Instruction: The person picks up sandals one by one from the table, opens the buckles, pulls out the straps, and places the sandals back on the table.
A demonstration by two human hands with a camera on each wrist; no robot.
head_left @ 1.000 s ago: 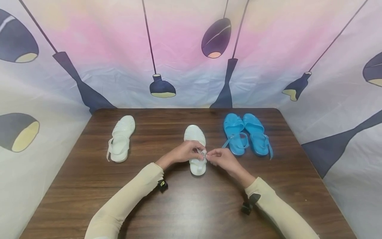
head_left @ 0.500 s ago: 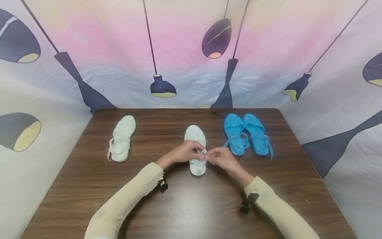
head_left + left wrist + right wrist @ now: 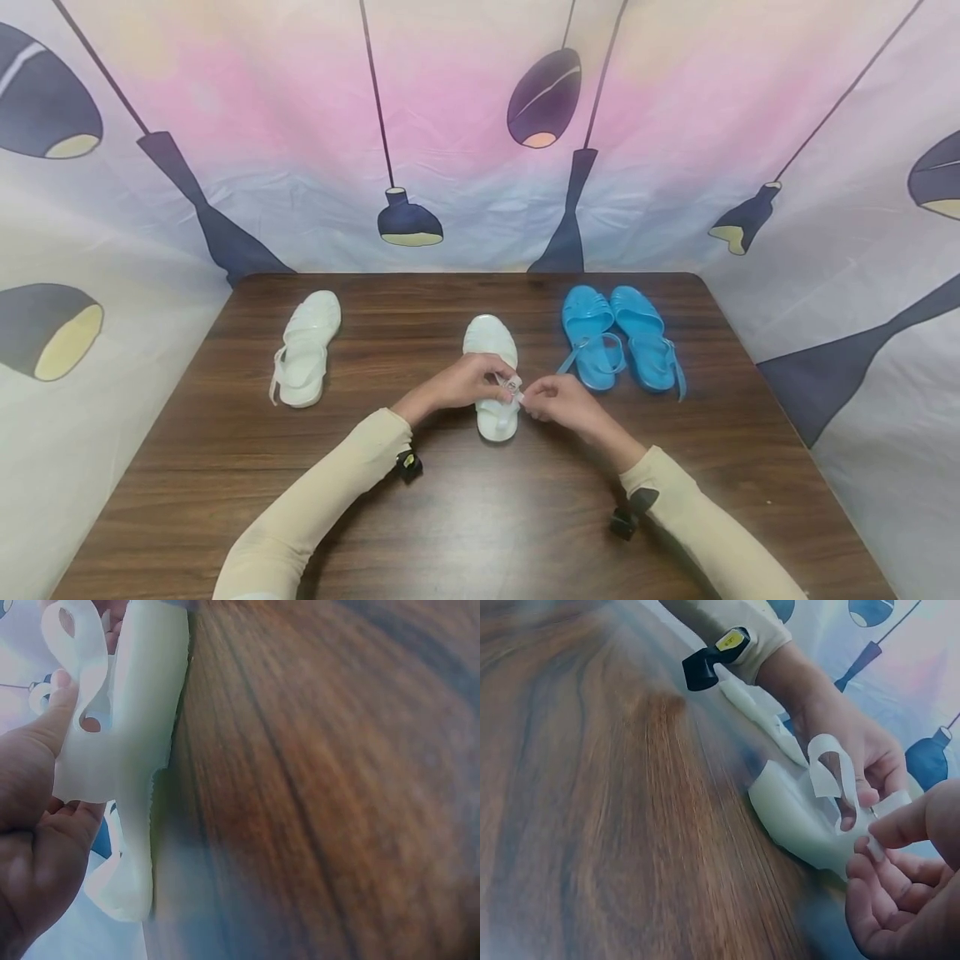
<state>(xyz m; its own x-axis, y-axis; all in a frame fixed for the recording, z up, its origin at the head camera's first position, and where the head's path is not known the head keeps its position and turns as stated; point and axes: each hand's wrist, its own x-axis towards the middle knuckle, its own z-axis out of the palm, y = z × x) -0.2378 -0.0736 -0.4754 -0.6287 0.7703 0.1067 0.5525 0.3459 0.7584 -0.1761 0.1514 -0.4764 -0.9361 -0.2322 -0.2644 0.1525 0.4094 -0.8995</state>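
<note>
A white jelly sandal (image 3: 490, 333) stands on the table with its toe pointing away from me. My left hand (image 3: 474, 380) reaches over its middle from the left and pinches the ankle strap near the buckle (image 3: 513, 386). From the right, my right hand (image 3: 561, 402) pinches the strap's free end (image 3: 876, 849) between thumb and forefinger, just right of the buckle. The strap's heel loop (image 3: 829, 754) stands up behind the hands in the right wrist view. The left wrist view shows the sandal's pale sole edge (image 3: 150, 690) against the wood; the buckle itself is hidden there.
Another white sandal (image 3: 313, 321) lies at the left on the brown wooden table (image 3: 480, 517). Two blue sandals, one on the left (image 3: 588, 312) and one on the right (image 3: 637, 312), stand side by side at the back right. A lamp-patterned cloth (image 3: 480, 125) hangs behind.
My right hand came slightly closer to the buckle, then drew back a little to the right with the strap end. The left hand and the sandals have stayed in place.
</note>
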